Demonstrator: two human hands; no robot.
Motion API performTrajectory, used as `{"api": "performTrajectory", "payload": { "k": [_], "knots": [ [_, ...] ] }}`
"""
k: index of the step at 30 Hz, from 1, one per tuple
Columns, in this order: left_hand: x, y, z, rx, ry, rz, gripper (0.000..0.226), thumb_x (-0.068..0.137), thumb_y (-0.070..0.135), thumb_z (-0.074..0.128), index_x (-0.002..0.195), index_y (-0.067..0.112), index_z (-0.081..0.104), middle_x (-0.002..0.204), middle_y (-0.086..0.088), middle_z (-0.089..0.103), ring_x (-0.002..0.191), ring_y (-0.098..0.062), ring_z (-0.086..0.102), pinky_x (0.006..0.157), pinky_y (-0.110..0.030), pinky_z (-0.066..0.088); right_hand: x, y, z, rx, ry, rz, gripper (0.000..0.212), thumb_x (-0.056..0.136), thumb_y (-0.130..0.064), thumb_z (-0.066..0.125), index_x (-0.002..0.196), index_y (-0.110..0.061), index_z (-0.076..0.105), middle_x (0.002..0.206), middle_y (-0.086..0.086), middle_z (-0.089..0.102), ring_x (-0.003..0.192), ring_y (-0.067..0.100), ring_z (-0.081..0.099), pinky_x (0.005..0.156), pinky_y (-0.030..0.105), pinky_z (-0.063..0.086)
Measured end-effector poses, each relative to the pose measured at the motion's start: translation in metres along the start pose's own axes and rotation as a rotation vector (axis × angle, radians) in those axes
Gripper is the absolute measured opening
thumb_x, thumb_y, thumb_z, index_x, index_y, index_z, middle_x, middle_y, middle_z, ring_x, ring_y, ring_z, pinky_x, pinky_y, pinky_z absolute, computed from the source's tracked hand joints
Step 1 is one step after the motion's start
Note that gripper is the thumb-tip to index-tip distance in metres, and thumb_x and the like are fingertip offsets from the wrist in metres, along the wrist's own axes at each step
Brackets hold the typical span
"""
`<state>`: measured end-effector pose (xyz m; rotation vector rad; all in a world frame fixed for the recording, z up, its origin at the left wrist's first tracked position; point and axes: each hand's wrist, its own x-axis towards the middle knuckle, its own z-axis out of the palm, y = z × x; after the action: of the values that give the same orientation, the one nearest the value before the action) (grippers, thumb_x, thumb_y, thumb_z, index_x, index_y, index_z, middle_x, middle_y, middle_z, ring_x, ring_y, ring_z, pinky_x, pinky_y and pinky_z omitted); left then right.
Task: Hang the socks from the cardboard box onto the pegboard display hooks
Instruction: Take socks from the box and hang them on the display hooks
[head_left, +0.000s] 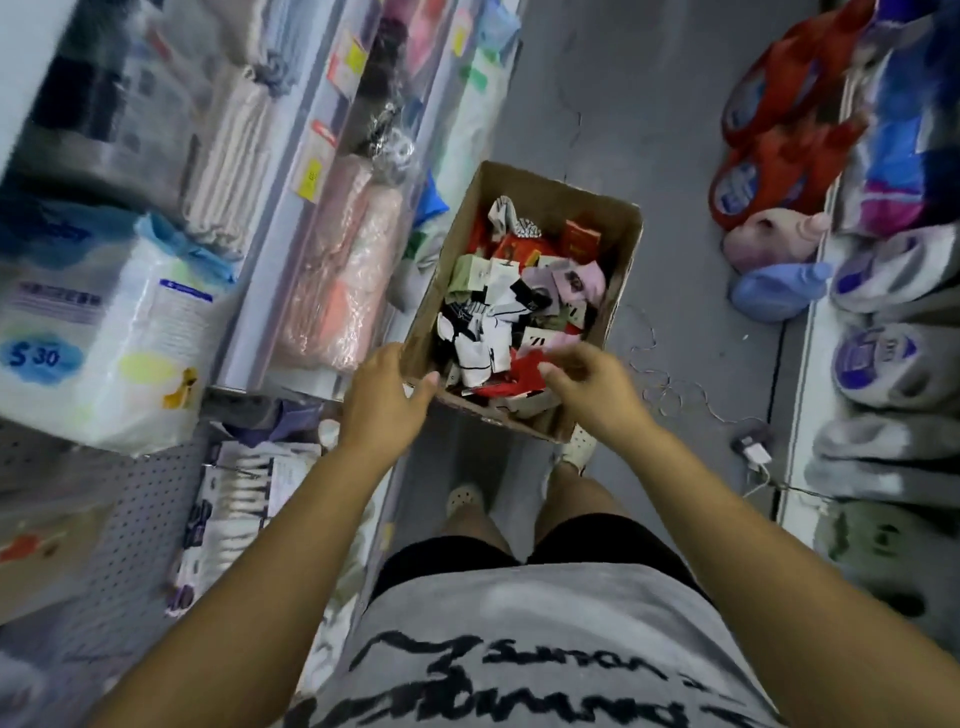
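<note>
An open cardboard box stands on the floor in front of my feet, filled with several pairs of carded socks in white, black, pink, green and red. My left hand hovers at the box's near left corner with its fingers relaxed and holds nothing. My right hand is over the near edge of the box, thumb and curled fingers closing on a red sock. The grey pegboard is at the lower left, with a few sock packs hanging on it.
Shelves of wrapped towels and a white pack line the left side. Detergent bottles and slippers sit on the right. A charger and thin cable lie on the grey floor beside the box.
</note>
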<state>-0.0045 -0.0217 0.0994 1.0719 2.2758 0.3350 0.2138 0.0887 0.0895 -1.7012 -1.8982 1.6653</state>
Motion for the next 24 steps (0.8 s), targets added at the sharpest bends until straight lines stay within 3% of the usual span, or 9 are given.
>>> {"api": "performTrajectory", "payload": {
  "k": [4, 6, 10, 13, 18, 19, 21, 24],
  "knots": [
    [0.031, 0.002, 0.019, -0.275, 0.099, -0.26, 0.055, 0.096, 0.033, 0.066, 0.141, 0.005, 0.052, 0.142, -0.016, 0.057, 0.132, -0.031, 0.052, 0.106, -0.034, 0.04, 0.087, 0.011, 0.012, -0.1, -0.114, 0.059, 0.035, 0.093, -0.032, 0.07, 0.116, -0.005, 0.067, 0.113, 0.011, 0.071, 0.106, 0.026, 0.065, 0.093, 0.037, 0.052],
    [0.046, -0.004, 0.028, -0.367, 0.122, -0.327, 0.06, 0.095, 0.037, 0.068, 0.143, 0.004, 0.053, 0.142, -0.015, 0.059, 0.132, -0.029, 0.054, 0.111, -0.04, 0.042, 0.117, 0.021, 0.027, -0.185, -0.18, 0.093, 0.038, 0.089, -0.036, 0.073, 0.113, -0.007, 0.066, 0.108, 0.01, 0.07, 0.103, 0.026, 0.063, 0.087, 0.035, 0.051],
    [0.054, -0.012, 0.041, -0.376, 0.136, -0.353, 0.046, 0.097, 0.031, 0.067, 0.136, 0.008, 0.061, 0.126, -0.009, 0.068, 0.115, -0.02, 0.063, 0.1, -0.03, 0.049, 0.141, 0.041, 0.064, -0.213, -0.242, 0.189, 0.057, 0.081, -0.041, 0.08, 0.123, -0.011, 0.055, 0.109, 0.001, 0.058, 0.099, 0.018, 0.053, 0.083, 0.03, 0.043],
    [0.057, -0.024, 0.049, -0.404, 0.186, -0.325, 0.034, 0.097, 0.024, 0.067, 0.127, 0.01, 0.069, 0.116, -0.006, 0.074, 0.106, -0.017, 0.069, 0.096, -0.033, 0.055, 0.152, 0.053, 0.088, -0.134, -0.184, 0.199, 0.066, 0.075, -0.035, 0.086, 0.125, -0.008, 0.053, 0.115, 0.004, 0.061, 0.104, 0.02, 0.058, 0.083, 0.028, 0.042],
    [0.075, -0.048, 0.05, -0.392, 0.206, -0.308, 0.019, 0.092, 0.012, 0.072, 0.11, 0.007, 0.076, 0.094, -0.003, 0.075, 0.08, 0.002, 0.067, 0.081, -0.017, 0.054, 0.177, 0.068, 0.125, -0.118, -0.07, 0.157, 0.096, 0.067, -0.038, 0.09, 0.143, -0.008, 0.04, 0.141, 0.012, 0.044, 0.132, 0.027, 0.039, 0.11, 0.037, 0.035],
    [0.078, -0.051, 0.05, -0.385, 0.201, -0.289, 0.017, 0.091, 0.01, 0.072, 0.107, 0.007, 0.076, 0.091, -0.001, 0.074, 0.077, 0.008, 0.065, 0.077, -0.013, 0.052, 0.183, 0.072, 0.132, -0.113, -0.038, 0.142, 0.089, 0.068, -0.038, 0.089, 0.14, -0.009, 0.044, 0.136, 0.011, 0.049, 0.128, 0.025, 0.042, 0.106, 0.037, 0.038],
    [0.081, -0.055, 0.049, -0.384, 0.177, -0.268, 0.016, 0.09, 0.008, 0.073, 0.106, 0.008, 0.076, 0.087, 0.003, 0.072, 0.073, 0.014, 0.063, 0.073, -0.007, 0.049, 0.191, 0.076, 0.14, -0.057, 0.017, 0.137, 0.058, 0.076, -0.034, 0.083, 0.121, -0.008, 0.057, 0.109, 0.007, 0.061, 0.101, 0.02, 0.054, 0.085, 0.035, 0.045],
    [0.082, -0.059, 0.047, -0.389, 0.154, -0.244, 0.017, 0.09, 0.009, 0.073, 0.107, 0.009, 0.076, 0.087, 0.003, 0.072, 0.073, 0.013, 0.063, 0.073, -0.007, 0.049, 0.19, 0.079, 0.14, 0.017, 0.072, 0.204, 0.027, 0.088, -0.029, 0.073, 0.096, -0.006, 0.061, 0.078, 0.004, 0.06, 0.072, 0.015, 0.053, 0.066, 0.033, 0.04]
  ]
}}
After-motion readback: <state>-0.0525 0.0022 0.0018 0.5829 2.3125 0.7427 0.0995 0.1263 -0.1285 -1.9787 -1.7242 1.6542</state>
